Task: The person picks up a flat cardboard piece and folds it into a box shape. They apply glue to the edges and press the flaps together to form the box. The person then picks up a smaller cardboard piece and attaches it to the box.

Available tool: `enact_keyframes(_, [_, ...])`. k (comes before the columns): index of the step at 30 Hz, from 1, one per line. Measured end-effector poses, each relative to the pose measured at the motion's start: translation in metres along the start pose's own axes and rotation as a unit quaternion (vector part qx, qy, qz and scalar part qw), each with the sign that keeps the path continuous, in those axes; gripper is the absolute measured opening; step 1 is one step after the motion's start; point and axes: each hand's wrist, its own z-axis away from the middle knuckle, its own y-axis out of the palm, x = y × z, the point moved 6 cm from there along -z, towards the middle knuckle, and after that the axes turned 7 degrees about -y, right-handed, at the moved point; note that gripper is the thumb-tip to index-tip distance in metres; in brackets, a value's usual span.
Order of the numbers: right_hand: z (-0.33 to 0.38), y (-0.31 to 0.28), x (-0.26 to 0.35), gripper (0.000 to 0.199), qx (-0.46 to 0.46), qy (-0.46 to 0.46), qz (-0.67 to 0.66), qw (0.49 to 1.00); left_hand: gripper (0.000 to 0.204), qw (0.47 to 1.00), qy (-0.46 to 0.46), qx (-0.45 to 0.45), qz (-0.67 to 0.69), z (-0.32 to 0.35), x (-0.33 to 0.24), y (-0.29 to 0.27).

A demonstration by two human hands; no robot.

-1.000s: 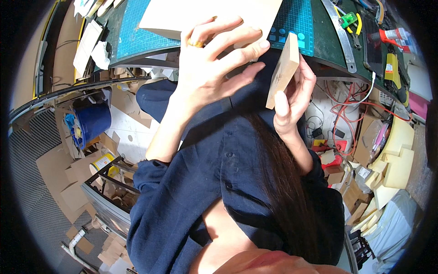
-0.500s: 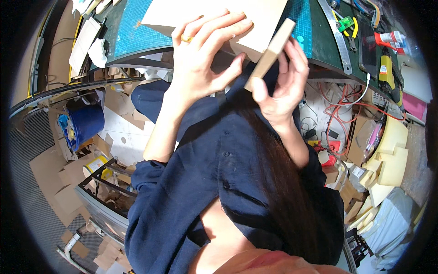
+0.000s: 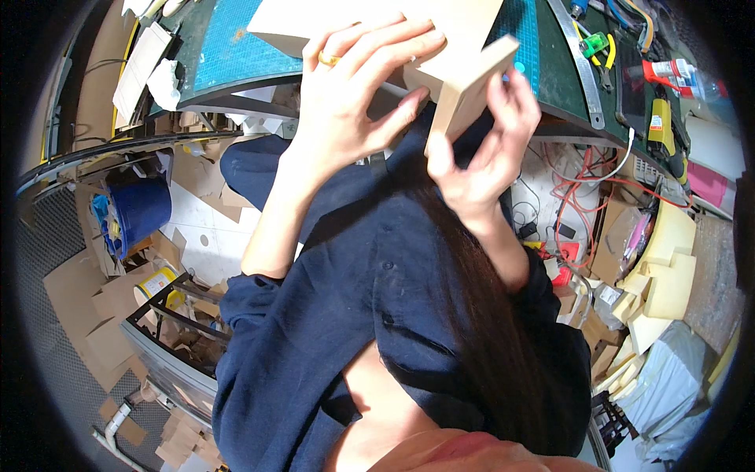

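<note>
holding a small tan board [image 3: 470, 85] on edge, the right hand [image 3: 484, 145] grips it with thumb on the near face and fingers wrapped behind. the board stands tilted, its upper end leaning against the front edge of a larger pale panel [image 3: 370, 23] that lies flat on the green cutting mat [image 3: 228, 47]. the left hand [image 3: 358, 98], a gold ring [image 3: 329, 58] on one finger, is spread over the front of that panel, fingers pressing down on its top face; it braces rather than clasps.

progress, as judged: the two pieces are brought together at the panel's front edge, but no fastener, glue or clamp is visible at the joint, so the fixing appears not yet done. whether the board is seated square cannot be told; the hands cover the contact.

right of the panel, on the mat's far side, lie a metal ruler [image 3: 578, 59], a green-handled tool [image 3: 598, 43] and a red-capped tube [image 3: 668, 75]. below the mat, a blue bucket [image 3: 138, 208] stands among cardboard scraps [image 3: 86, 307]; red cables [image 3: 582, 185] trail under the bench edge.
</note>
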Motion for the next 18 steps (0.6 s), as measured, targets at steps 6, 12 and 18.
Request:
enact_keyframes(6, [0.03, 0.015, -0.003, 0.082, -0.033, 0.064, -0.099, 0.992, 0.055, 1.0, 0.005, -0.012, 0.02, 0.0, -0.002, 0.0])
enact_keyframes(12, [0.014, 0.01, -0.018, 0.072, -0.039, 0.103, -0.098, 0.989, 0.054, 1.0, -0.007, -0.007, 0.017, 0.001, -0.002, -0.004])
enact_keyframes(18, [0.062, -0.009, 0.001, 0.073, 0.051, 0.116, -0.074, 0.989, 0.057, 1.0, 0.007, -0.009, 0.018, -0.002, -0.002, -0.002])
